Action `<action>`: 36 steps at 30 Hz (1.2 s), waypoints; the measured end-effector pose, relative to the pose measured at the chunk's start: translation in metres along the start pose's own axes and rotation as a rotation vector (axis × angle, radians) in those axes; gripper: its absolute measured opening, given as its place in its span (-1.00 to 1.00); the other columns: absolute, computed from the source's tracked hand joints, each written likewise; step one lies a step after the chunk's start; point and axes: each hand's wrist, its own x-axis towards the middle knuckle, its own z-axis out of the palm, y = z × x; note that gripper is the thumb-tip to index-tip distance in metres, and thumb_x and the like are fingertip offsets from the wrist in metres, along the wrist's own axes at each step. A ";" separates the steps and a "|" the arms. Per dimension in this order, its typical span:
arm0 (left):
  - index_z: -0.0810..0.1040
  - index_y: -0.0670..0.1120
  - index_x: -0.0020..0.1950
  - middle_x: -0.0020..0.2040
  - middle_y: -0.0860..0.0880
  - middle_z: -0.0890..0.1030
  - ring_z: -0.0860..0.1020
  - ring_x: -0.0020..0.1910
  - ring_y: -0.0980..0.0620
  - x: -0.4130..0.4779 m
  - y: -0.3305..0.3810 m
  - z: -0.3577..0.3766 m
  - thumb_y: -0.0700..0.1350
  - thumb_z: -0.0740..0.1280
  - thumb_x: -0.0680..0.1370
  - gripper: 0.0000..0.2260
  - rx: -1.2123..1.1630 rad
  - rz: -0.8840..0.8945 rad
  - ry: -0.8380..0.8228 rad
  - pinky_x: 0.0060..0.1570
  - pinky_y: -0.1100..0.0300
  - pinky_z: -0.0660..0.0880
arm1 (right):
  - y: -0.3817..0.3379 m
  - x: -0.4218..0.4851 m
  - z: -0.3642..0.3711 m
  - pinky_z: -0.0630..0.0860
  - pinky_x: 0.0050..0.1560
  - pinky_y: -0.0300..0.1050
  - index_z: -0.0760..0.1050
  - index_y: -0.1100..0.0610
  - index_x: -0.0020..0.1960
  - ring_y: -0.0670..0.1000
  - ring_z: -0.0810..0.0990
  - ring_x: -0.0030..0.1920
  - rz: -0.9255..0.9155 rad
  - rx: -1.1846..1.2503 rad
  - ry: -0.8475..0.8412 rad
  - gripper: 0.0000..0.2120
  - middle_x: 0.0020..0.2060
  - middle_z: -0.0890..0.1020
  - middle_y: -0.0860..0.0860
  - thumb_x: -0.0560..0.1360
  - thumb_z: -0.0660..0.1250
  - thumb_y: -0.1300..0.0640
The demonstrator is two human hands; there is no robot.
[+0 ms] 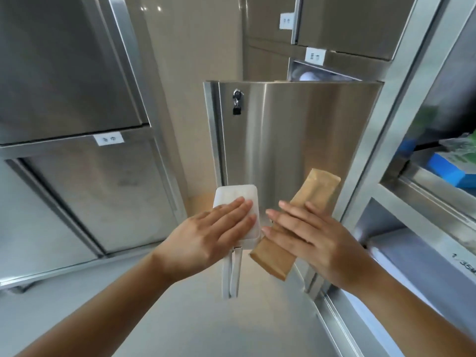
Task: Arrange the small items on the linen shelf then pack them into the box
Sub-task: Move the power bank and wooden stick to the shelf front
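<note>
Two hands level, palms down, before the steel door (296, 124). Left hand (216, 228) grip holds white case (233, 194); right hand (309, 233) grip holds brown packet (318, 186).

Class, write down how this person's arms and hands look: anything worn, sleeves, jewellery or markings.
The left hand and right hand are bare: no gloves, rings or watch in view. Both forearms are bare too, with no sleeve showing down to the picture's lower edge. No bracelets, tattoos or other markings show. The fingernails look short and unpainted.
</note>
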 end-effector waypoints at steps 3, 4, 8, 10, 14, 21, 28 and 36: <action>0.50 -0.33 0.20 0.20 -0.28 0.52 0.50 0.19 -0.26 -0.041 -0.015 -0.017 -0.24 0.20 0.53 -0.71 0.036 -0.060 -0.012 0.03 -0.06 0.55 | -0.021 0.031 0.019 0.51 0.06 0.16 0.53 0.13 0.21 0.19 0.56 0.15 -0.063 0.031 0.015 -0.56 0.15 0.59 0.13 0.64 -0.11 0.27; 0.50 -0.32 0.20 0.20 -0.28 0.53 0.50 0.19 -0.25 -0.055 -0.020 -0.022 -0.23 0.20 0.53 -0.71 0.052 -0.082 -0.014 0.05 -0.05 0.54 | -0.029 0.042 0.026 0.51 0.06 0.16 0.51 0.13 0.22 0.19 0.56 0.15 -0.081 0.046 0.023 -0.56 0.15 0.59 0.13 0.64 -0.12 0.27; 0.53 -0.33 0.18 0.18 -0.29 0.54 0.51 0.17 -0.26 -0.107 -0.041 -0.040 -0.26 0.22 0.52 -0.72 0.114 -0.192 -0.029 -0.02 -0.06 0.57 | -0.057 0.086 0.054 0.54 0.03 0.17 0.46 0.13 0.26 0.20 0.56 0.16 -0.135 0.123 0.032 -0.58 0.15 0.59 0.13 0.64 -0.12 0.28; 0.53 -0.34 0.17 0.18 -0.30 0.53 0.51 0.17 -0.26 -0.127 -0.052 -0.046 -0.29 0.22 0.52 -0.73 0.153 -0.249 -0.029 -0.06 -0.06 0.58 | -0.068 0.109 0.067 0.54 0.01 0.18 0.47 0.13 0.26 0.20 0.56 0.16 -0.160 0.162 0.028 -0.54 0.16 0.59 0.13 0.64 -0.16 0.28; 0.44 -0.29 0.27 0.20 -0.30 0.52 0.50 0.19 -0.26 -0.165 -0.078 -0.055 -0.29 0.26 0.50 -0.67 0.211 -0.331 -0.013 0.01 -0.08 0.56 | -0.083 0.154 0.098 0.54 0.01 0.16 0.49 0.13 0.25 0.20 0.56 0.16 -0.237 0.202 0.044 -0.50 0.16 0.59 0.13 0.64 -0.20 0.28; 0.48 -0.31 0.25 0.19 -0.30 0.53 0.50 0.20 -0.24 -0.207 -0.141 -0.066 -0.28 0.36 0.48 -0.65 0.329 -0.442 -0.064 0.03 -0.04 0.56 | -0.093 0.244 0.167 0.53 0.03 0.12 0.51 0.11 0.24 0.19 0.57 0.14 -0.351 0.288 0.119 -0.53 0.15 0.60 0.12 0.64 -0.16 0.27; 0.52 -0.33 0.18 0.20 -0.30 0.52 0.49 0.21 -0.25 -0.236 -0.212 -0.085 -0.27 0.35 0.47 -0.70 0.437 -0.547 -0.138 0.06 -0.07 0.54 | -0.090 0.346 0.226 0.52 0.06 0.17 0.49 0.13 0.26 0.21 0.55 0.17 -0.499 0.380 0.172 -0.54 0.17 0.58 0.13 0.66 -0.17 0.20; 0.53 -0.35 0.17 0.18 -0.30 0.53 0.50 0.19 -0.24 -0.299 -0.254 -0.108 -0.25 0.25 0.53 -0.74 0.529 -0.731 -0.171 0.09 -0.06 0.53 | -0.137 0.440 0.272 0.55 -0.01 0.19 0.52 0.15 0.22 0.22 0.57 0.14 -0.638 0.522 0.226 -0.54 0.16 0.58 0.16 0.65 -0.14 0.23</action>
